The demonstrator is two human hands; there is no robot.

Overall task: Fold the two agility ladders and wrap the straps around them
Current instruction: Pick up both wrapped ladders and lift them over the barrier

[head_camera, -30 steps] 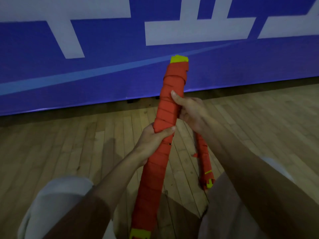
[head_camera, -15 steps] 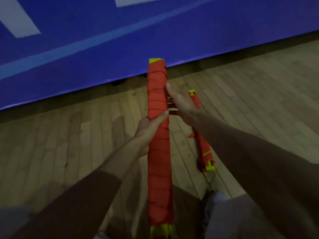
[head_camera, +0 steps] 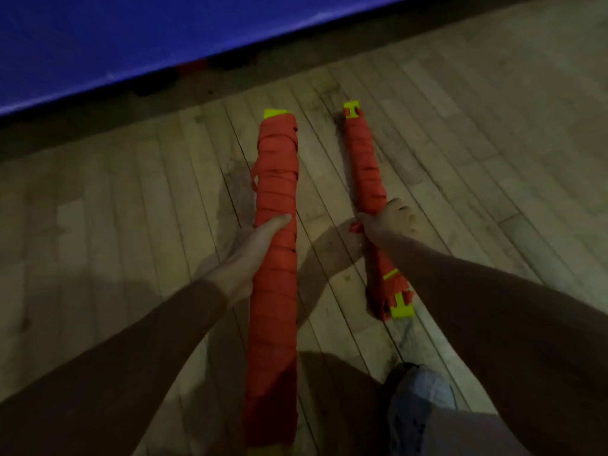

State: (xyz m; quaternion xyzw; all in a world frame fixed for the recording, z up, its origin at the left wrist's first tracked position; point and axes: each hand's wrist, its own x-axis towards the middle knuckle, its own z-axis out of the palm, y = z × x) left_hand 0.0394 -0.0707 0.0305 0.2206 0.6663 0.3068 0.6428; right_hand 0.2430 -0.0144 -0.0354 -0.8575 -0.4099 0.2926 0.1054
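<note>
- red webbing covers both folded ladders: the thick bundle (head_camera: 278, 179) lies at centre and the thin bundle (head_camera: 365, 166) to its right on the wooden floor (head_camera: 131, 192), roughly parallel and apart.
- change: half a second ago both hands worked the thick bundle, raised toward the blue wall pad (head_camera: 131, 44); now it is lowered and the right hand has left it.
- left hand (head_camera: 253, 248): grips the thick bundle at mid-length, thumb across the top, fingers hidden beneath.
- right hand (head_camera: 391, 218): fingers curled over the thin bundle, beside a loose strap end (head_camera: 357, 228).
- judgement: the thick bundle's wrap looks finished; what remains is probably securing loose ends on the thin one.
- surroundings: a shoe (head_camera: 421, 396) at near right; a strap loop (head_camera: 255, 176) stands off the thick bundle's left edge and may unwind; whether that bundle touches the floor cannot be told.
</note>
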